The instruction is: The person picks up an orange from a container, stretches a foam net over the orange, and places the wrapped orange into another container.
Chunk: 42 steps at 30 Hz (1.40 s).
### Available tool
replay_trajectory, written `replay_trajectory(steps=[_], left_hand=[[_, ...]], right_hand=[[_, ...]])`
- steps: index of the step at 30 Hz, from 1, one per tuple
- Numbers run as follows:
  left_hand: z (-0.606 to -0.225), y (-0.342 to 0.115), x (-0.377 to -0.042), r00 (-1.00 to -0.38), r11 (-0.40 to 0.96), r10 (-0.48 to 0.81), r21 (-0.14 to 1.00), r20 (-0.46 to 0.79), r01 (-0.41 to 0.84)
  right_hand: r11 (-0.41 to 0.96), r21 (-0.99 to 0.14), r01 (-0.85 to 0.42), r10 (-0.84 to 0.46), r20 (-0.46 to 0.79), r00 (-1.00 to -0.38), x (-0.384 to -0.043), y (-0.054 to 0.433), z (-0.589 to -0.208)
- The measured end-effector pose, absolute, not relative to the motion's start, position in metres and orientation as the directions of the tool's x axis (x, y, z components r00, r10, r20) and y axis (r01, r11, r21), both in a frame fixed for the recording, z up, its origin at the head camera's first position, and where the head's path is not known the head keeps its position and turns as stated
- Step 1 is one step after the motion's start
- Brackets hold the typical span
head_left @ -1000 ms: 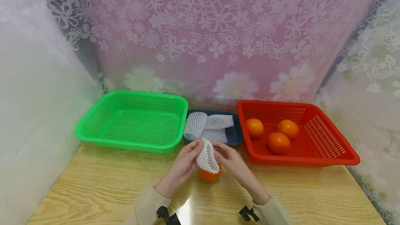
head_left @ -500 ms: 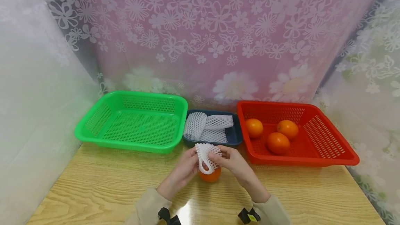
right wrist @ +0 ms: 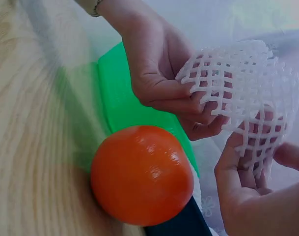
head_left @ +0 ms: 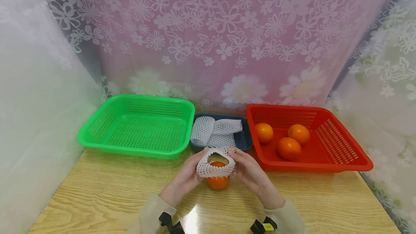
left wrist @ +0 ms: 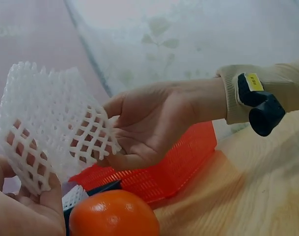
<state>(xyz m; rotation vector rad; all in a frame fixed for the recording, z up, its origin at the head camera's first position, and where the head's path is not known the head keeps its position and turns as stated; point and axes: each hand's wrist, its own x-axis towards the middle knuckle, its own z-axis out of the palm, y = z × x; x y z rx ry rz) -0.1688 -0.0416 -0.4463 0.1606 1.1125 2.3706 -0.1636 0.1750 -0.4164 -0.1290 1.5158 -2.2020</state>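
Change: foam net (head_left: 212, 171), folded narrow half a second earlier, was stretched wide-mouthed | Grip: left hand (head_left: 185, 178) and right hand (head_left: 253, 174) held its opposite sides | Place: near centre, above table (head_left: 113, 190); orange (head_left: 218, 183) showed through its opening

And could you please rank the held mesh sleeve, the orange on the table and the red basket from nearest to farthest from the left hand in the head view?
1. Mesh sleeve: held by the left hand.
2. Orange: on the table, just right of that hand.
3. Red basket: farther right.
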Motion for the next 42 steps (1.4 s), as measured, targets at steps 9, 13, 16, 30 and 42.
replay_trajectory(steps=[9,13,16,30,42], left_hand=[[-0.460,-0.041,-0.167,-0.858,-0.491,0.476,0.751,-0.194,-0.442],[-0.464,-0.041,-0.166,-0.874,-0.469,0.432,0.773,-0.221,-0.427],[-0.468,-0.041,-0.166,-0.886,-0.440,0.390,0.795,-0.250,-0.417],[-0.481,-0.039,-0.165,-0.911,-0.184,0.246,0.907,-0.330,-0.378],[-0.482,-0.038,-0.163,-0.964,0.080,0.212,0.986,-0.159,-0.145]], right_hand=[[-0.219,-0.909,0.354,-0.349,-0.266,-0.899,-0.160,0.181,-0.434],[-0.182,-0.917,0.355,-0.322,-0.285,-0.903,-0.159,0.182,-0.442],[-0.162,-0.922,0.353,-0.314,-0.291,-0.904,-0.159,0.183,-0.449],[-0.116,-0.907,0.405,-0.314,-0.353,-0.881,-0.164,0.180,-0.466],[-0.011,-0.939,0.344,-0.322,-0.322,-0.890,-0.165,0.180,-0.466]])
